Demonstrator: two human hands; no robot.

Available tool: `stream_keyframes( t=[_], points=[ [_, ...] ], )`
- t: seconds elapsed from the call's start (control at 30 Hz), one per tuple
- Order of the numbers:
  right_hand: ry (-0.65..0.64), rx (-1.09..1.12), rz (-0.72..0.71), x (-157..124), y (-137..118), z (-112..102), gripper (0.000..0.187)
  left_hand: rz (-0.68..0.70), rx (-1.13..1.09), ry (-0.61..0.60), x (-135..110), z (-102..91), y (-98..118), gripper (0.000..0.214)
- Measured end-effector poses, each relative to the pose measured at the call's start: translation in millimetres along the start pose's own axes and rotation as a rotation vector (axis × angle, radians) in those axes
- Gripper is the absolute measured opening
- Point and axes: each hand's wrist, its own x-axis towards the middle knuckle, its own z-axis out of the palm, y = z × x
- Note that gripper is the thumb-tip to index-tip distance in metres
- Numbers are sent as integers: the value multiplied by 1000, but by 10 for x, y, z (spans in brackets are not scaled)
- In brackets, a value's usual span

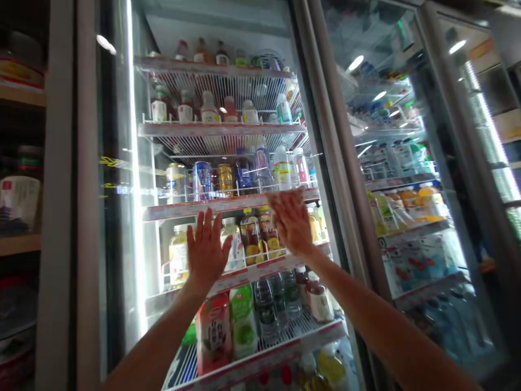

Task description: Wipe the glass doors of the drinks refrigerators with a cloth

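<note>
The right hand (293, 225) is laid flat, fingers extended, over a crumpled pale cloth (302, 193), whose edges show beyond the fingertips; the fingers are not closed around it. The cloth lies at the glass door (228, 27) of a drinks cooler, in front of the shelf edge below the cans. The left hand (209, 247) is raised lower on the same door, fingers straight and slightly apart, holding nothing; firm contact with the glass cannot be confirmed. Behind the glass, a blue can (202, 181) and a gold can (225, 182) stand upright on the shelf above the left hand. Yellow-capped bottles (251, 233) stand between the hands. Below are a red pack (214, 331), a green pack (243, 320) beside it and clear bottles (266, 315). A lit strip (136, 163) runs along the left side. Further right is another stocked cooler section (407, 206).
</note>
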Motion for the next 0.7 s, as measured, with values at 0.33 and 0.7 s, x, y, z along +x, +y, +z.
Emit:
stream_keyframes(
  t=[0.33,0.7],
  points=[
    [-49,1,-124,-226,-38,3,46,4,-22,0,-11,-22,-16,60],
    [-77,-13,55,-376,-30,-2,57,-30,-56,-27,-41,-29,-1,60]
  ],
)
